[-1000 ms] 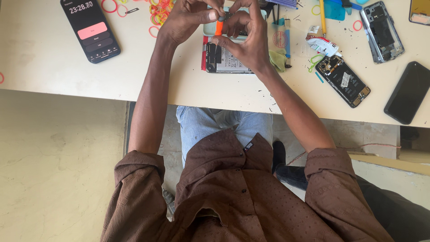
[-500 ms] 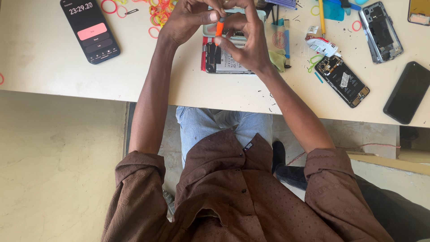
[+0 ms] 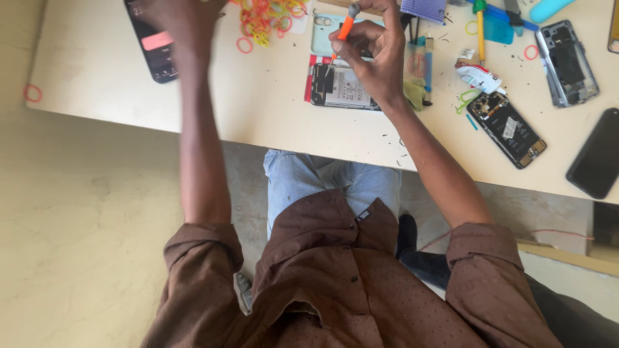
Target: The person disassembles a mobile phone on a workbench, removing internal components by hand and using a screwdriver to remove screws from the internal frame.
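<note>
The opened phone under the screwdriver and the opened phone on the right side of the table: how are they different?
The opened phone under the screwdriver lies roughly level in the picture, with a large pale plate showing; the right hand holds an orange screwdriver over it. The opened phone on the right lies diagonally, looks mostly dark, and no hand touches it. Both lie flat, insides exposed.

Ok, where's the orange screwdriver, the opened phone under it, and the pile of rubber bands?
screwdriver point(image 3: 346, 27), head view, on its orange handle.
opened phone point(image 3: 342, 87), head view, on its exposed middle.
rubber bands point(image 3: 267, 16), head view, on the middle of the pile.
</note>
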